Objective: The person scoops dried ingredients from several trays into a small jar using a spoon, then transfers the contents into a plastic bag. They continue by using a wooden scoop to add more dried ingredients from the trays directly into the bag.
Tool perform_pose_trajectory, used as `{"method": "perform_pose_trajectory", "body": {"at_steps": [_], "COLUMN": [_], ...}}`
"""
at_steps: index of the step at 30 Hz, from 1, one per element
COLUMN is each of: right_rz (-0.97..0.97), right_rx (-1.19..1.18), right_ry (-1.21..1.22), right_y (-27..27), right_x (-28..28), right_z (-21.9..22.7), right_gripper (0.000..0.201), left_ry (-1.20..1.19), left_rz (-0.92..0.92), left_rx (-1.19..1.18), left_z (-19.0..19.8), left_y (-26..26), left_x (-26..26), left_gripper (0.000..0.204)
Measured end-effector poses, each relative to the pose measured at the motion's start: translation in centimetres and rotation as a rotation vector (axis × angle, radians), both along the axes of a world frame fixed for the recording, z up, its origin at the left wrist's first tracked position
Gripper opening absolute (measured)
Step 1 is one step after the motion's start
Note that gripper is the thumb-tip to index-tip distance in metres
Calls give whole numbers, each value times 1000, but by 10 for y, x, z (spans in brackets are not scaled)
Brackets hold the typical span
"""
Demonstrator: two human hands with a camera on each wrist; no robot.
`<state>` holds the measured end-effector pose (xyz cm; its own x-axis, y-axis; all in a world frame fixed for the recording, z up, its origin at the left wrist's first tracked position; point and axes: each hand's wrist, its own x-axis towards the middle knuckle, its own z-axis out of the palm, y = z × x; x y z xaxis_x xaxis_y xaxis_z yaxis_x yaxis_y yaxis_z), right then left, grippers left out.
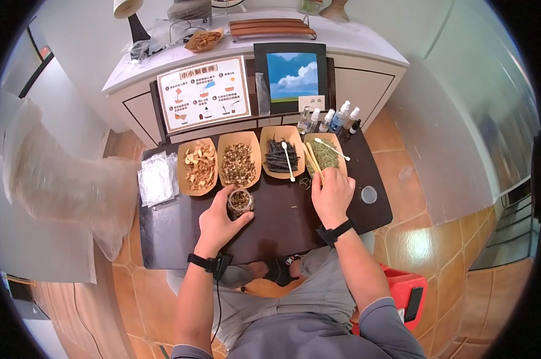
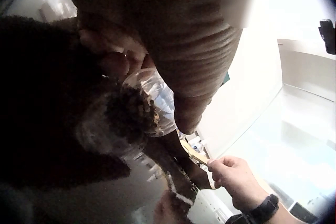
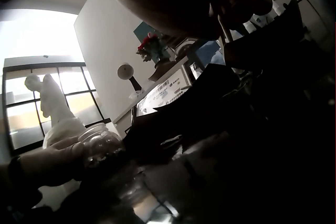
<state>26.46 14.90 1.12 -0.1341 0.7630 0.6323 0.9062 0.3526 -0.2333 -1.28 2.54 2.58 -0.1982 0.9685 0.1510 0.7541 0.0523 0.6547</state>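
My left hand [image 1: 218,219] grips a small clear jar [image 1: 240,202] standing on the dark table, thumb and fingers round its sides. Brown bits fill part of it, visible through the wall in the left wrist view. Over on the right, my right hand [image 1: 333,196] pinches a pair of light wooden tweezers [image 1: 312,159], which point into a paper tray of dry green herbs [image 1: 326,155]. A small white spoon [image 1: 333,149] lies across that tray. Another spoon [image 1: 288,161] lies on the neighbouring tray's dark sticks [image 1: 275,157]. The fingertips on the tweezers are partly hidden by the hand.
Two more paper trays hold brown pieces [image 1: 239,163] and pale dried slices [image 1: 200,167]. Silvery packets [image 1: 158,178] lie at the left. Several small bottles [image 1: 340,115] stand at the back right. A clear round lid [image 1: 369,194] lies near the right edge. An instruction board [image 1: 204,96] stands behind.
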Motion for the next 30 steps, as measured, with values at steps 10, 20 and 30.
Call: {"method": "perform_pose_trajectory", "body": {"at_steps": [10,20,30], "right_rz": [-35,61,111], "right_rx": [5,89,-110], "right_ry": [-1,-21,-80], "right_y": [3,0,-11], "right_x": [17,-3,-45], "right_z": [-4,18,10], "right_gripper": [19,21,31], "left_ry": [-23,-45,-90], "left_rz": [5,24,69], "left_rx": [-43,-30,-107], "left_z": [0,-1,4], "left_y": [1,0,-2], "left_x": [-1,0,0], "left_gripper": [81,89,76]}}
